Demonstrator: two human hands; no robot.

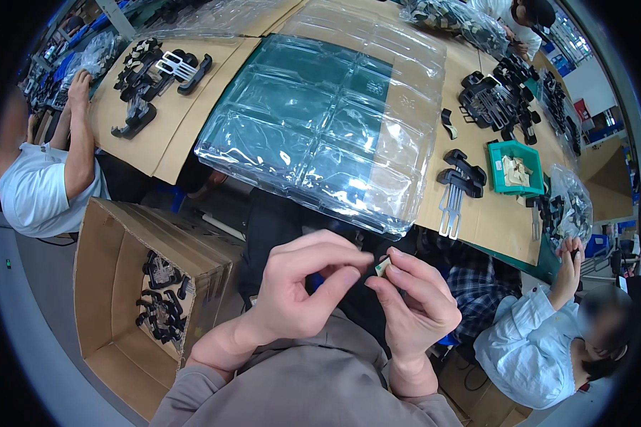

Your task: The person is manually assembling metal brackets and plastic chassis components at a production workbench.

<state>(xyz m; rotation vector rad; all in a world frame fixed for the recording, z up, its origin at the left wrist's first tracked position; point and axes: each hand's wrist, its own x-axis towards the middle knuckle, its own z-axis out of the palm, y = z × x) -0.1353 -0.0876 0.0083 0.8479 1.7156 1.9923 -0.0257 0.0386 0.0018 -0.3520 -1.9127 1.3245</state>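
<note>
My left hand (303, 292) and my right hand (414, 302) meet in front of my chest, below the table's near edge. Between their fingertips is a small pale piece (382, 266), pinched by my right thumb and forefinger. My left thumb and forefinger reach toward it and seem to touch its edge. Just beyond my hands, a stack of clear plastic blister trays (327, 121) lies on the cardboard-covered table (477, 213).
Black plastic clips with white pronged parts (459, 181) lie right of the trays, beside a green bin (516, 167). More black parts (149, 71) sit at far left. An open cardboard box (132, 285) holding black parts stands at my left. Seated people work at left and right.
</note>
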